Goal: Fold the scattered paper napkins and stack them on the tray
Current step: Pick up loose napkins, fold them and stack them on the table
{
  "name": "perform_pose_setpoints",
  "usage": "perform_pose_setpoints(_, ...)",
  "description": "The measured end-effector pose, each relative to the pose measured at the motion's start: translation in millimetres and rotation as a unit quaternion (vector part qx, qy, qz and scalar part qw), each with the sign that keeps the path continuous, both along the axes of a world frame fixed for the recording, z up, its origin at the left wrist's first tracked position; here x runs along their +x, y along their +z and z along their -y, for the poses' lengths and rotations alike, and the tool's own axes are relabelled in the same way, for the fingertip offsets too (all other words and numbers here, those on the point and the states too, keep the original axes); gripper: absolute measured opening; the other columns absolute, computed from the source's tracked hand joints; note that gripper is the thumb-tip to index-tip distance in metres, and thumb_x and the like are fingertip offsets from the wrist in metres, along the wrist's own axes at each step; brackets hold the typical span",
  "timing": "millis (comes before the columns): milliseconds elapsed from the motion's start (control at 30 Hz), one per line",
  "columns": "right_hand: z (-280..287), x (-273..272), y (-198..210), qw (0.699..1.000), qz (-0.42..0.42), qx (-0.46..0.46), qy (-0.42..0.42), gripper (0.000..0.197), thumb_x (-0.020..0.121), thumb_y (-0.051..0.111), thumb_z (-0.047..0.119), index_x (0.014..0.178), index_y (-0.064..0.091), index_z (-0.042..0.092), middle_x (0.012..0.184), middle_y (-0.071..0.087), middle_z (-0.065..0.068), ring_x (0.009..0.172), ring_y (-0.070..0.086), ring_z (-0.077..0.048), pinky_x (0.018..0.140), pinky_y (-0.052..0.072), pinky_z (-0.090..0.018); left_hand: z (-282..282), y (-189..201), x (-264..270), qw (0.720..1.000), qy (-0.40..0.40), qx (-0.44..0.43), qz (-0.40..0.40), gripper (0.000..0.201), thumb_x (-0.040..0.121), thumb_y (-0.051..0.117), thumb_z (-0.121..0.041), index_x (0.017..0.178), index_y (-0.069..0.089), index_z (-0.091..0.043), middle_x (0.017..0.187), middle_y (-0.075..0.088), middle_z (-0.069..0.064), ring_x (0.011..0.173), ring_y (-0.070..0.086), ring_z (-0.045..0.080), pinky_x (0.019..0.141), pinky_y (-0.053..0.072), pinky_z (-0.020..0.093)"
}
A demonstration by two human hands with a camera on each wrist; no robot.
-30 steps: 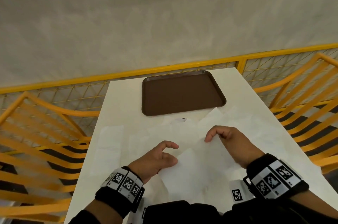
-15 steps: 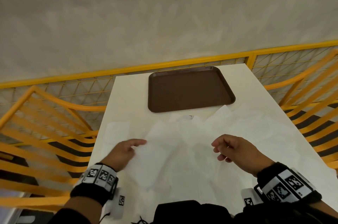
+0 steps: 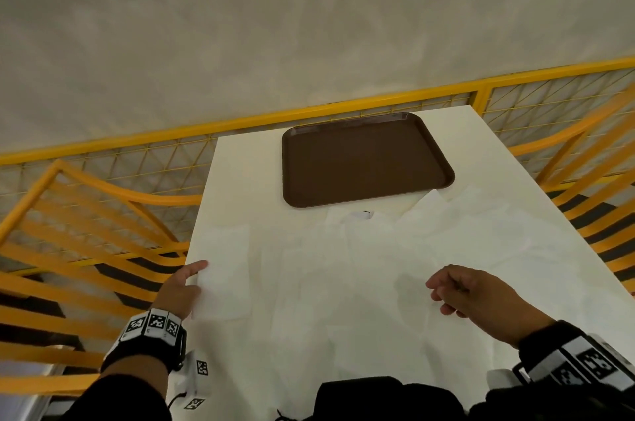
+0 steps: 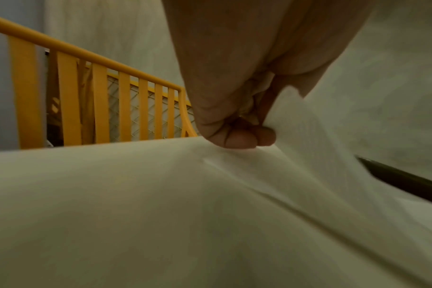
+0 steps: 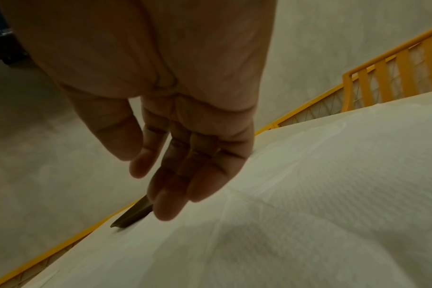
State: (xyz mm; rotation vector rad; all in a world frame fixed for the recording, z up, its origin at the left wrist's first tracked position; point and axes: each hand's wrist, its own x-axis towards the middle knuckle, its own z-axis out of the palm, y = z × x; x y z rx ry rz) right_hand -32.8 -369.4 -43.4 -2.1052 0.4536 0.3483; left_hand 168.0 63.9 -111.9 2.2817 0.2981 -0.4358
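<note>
Head view: high, facing forward and down the table toward the tray at its far end. Left wrist view: close above the table, facing the tray's edge. Right wrist view: likewise close, tray sliver shared.

The paper napkins are thin, soft white tissue with a fine embossed dimple texture, totally matt. The tray looks like brown plastic, smooth with a slight sheen at the rim. The table is smooth matt off-white, and the railing is painted yellow metal with wire mesh.
</note>
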Motion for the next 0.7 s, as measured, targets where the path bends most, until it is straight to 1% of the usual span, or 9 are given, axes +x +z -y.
perform_pose_setpoints(133, 3, -1, -2, 1.0, -0.005, -0.002, -0.009, 0.018, 0.091, 0.055, 0.014, 0.091, 0.066, 0.028, 0.088, 0.072, 0.006, 0.072, 0.069, -0.005, 0.069, 0.044, -0.02, 4, -2, 1, 1.0, -0.002, 0.007, -0.006, 0.056, 0.084, 0.043, 0.013, 0.132, 0.051, -0.017, 0.144, 0.042, 0.013, 0.127, 0.042, 0.035, 0.108, 0.037, 0.047)
perform_pose_setpoints(233, 3, -2, -4, 1.0, -0.016, -0.006, -0.007, 0.018, 0.091, 0.055, 0.014, 0.091, 0.066, 0.028, 0.089, 0.072, 0.005, 0.072, 0.069, -0.006, 0.069, 0.044, -0.02, 0, -3, 5, 0.999, -0.018, 0.027, -0.007, 0.057, 0.084, 0.045, 0.012, 0.132, 0.05, -0.018, 0.143, 0.042, 0.013, 0.124, 0.044, 0.037, 0.105, 0.039, 0.05)
perform_pose_setpoints(367, 1, -3, -8, 0.999, -0.023, -0.026, 0.01, 0.018, 0.091, 0.054, 0.017, 0.09, 0.065, 0.031, 0.088, 0.071, 0.006, 0.072, 0.068, -0.003, 0.068, 0.044, -0.018, -6, -3, 12, 0.998, -0.046, 0.05, -0.009, 0.058, 0.082, 0.047, 0.012, 0.133, 0.049, -0.016, 0.145, 0.041, 0.012, 0.129, 0.041, 0.035, 0.107, 0.038, 0.05)
perform_pose_setpoints(433, 0, -4, -13, 0.997, -0.022, -0.062, 0.043, 0.016, 0.09, 0.057, 0.022, 0.088, 0.063, 0.036, 0.088, 0.069, 0.011, 0.076, 0.066, -0.002, 0.069, 0.043, -0.011, -7, -5, 15, 0.996, -0.055, 0.067, -0.006, 0.058, 0.082, 0.048, 0.012, 0.133, 0.049, -0.015, 0.145, 0.042, 0.013, 0.13, 0.04, 0.035, 0.108, 0.037, 0.049)
perform_pose_setpoints(500, -2, -6, -20, 0.987, -0.029, -0.111, 0.116, 0.018, 0.089, 0.059, 0.029, 0.087, 0.056, 0.047, 0.095, 0.064, 0.017, 0.085, 0.06, 0.001, 0.075, 0.04, -0.008, -5, -5, 15, 0.994, -0.063, 0.094, -0.002, 0.056, 0.083, 0.051, 0.01, 0.133, 0.05, -0.013, 0.144, 0.042, 0.014, 0.132, 0.039, 0.034, 0.11, 0.034, 0.046)
perform_pose_setpoints(533, -4, -7, -24, 0.979, -0.037, -0.13, 0.154, 0.018, 0.088, 0.059, 0.033, 0.09, 0.053, 0.05, 0.101, 0.06, 0.019, 0.09, 0.056, 0.002, 0.081, 0.039, -0.008, -3, -5, 13, 0.99, -0.071, 0.118, 0.002, 0.054, 0.083, 0.056, 0.006, 0.133, 0.051, -0.014, 0.143, 0.042, 0.014, 0.131, 0.039, 0.034, 0.11, 0.034, 0.045)
perform_pose_setpoints(600, -9, -11, -34, 0.962, -0.057, -0.163, 0.212, 0.02, 0.087, 0.058, 0.04, 0.104, 0.055, 0.05, 0.113, 0.05, 0.015, 0.103, 0.048, -0.002, 0.093, 0.036, -0.014, 5, -1, 8, 0.973, -0.091, 0.211, 0.018, 0.049, 0.081, 0.066, -0.011, 0.127, 0.055, -0.02, 0.137, 0.045, 0.014, 0.126, 0.044, 0.034, 0.107, 0.038, 0.045)
perform_pose_setpoints(667, -12, -15, -43, 0.947, -0.07, -0.198, 0.243, 0.034, 0.086, 0.055, 0.044, 0.12, 0.055, 0.043, 0.117, 0.04, 0.014, 0.107, 0.038, -0.005, 0.097, 0.035, -0.019, 22, 6, -2, 0.95, -0.124, 0.282, 0.045, 0.036, 0.08, 0.067, -0.026, 0.115, 0.06, -0.026, 0.127, 0.051, 0.011, 0.116, 0.051, 0.031, 0.1, 0.044, 0.043)
perform_pose_setpoints(700, -14, -16, -45, 0.944, -0.07, -0.208, 0.247, 0.039, 0.085, 0.054, 0.045, 0.124, 0.053, 0.042, 0.118, 0.037, 0.013, 0.106, 0.035, -0.005, 0.097, 0.036, -0.021, 34, 10, -8, 0.948, -0.151, 0.275, 0.058, 0.027, 0.081, 0.065, -0.03, 0.108, 0.062, -0.027, 0.12, 0.057, 0.008, 0.109, 0.054, 0.028, 0.096, 0.046, 0.041)
